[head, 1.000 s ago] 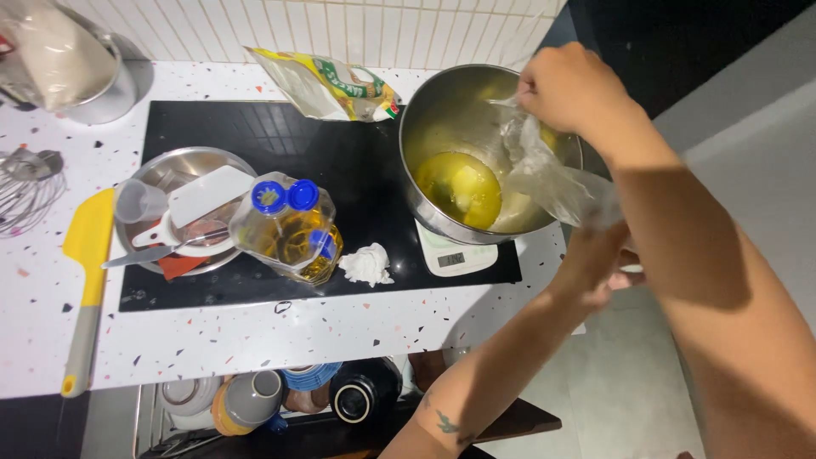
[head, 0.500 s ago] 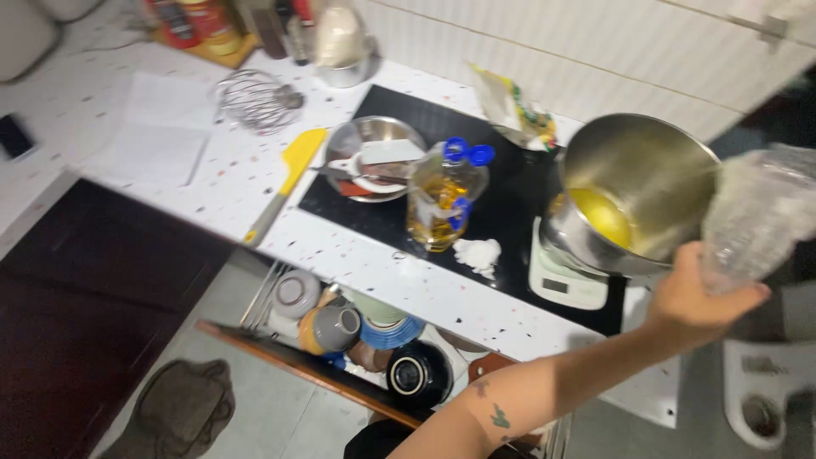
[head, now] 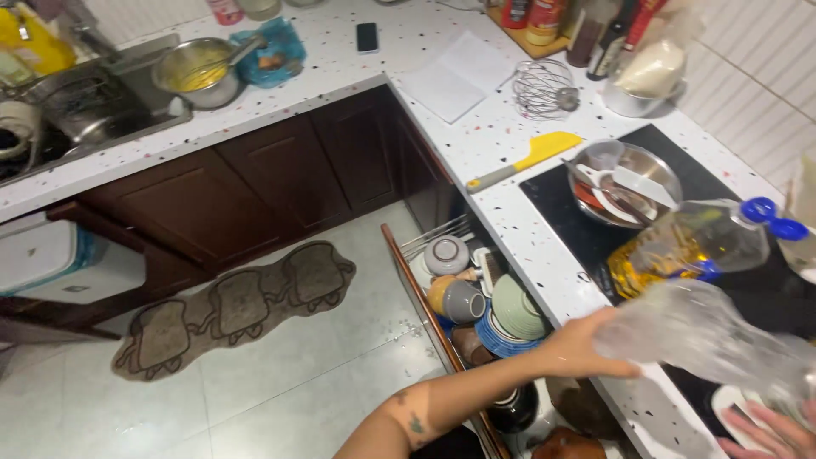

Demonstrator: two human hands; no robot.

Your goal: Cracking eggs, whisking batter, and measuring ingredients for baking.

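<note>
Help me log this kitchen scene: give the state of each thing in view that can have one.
Clear plastic bag: crumpled, held in the left hand.
Right hand: open, fingers spread, at the frame edge.
Oil bottles: capped in blue, partly full.
Dish drawer: pulled open, filled with bowls.
Phone: screen dark.
Saucepan: holds yellow mixture.

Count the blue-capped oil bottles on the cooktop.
2: one oil bottle beside the metal pan, its neighbour at the frame's right edge, mostly cut off. More may be hidden.
</note>
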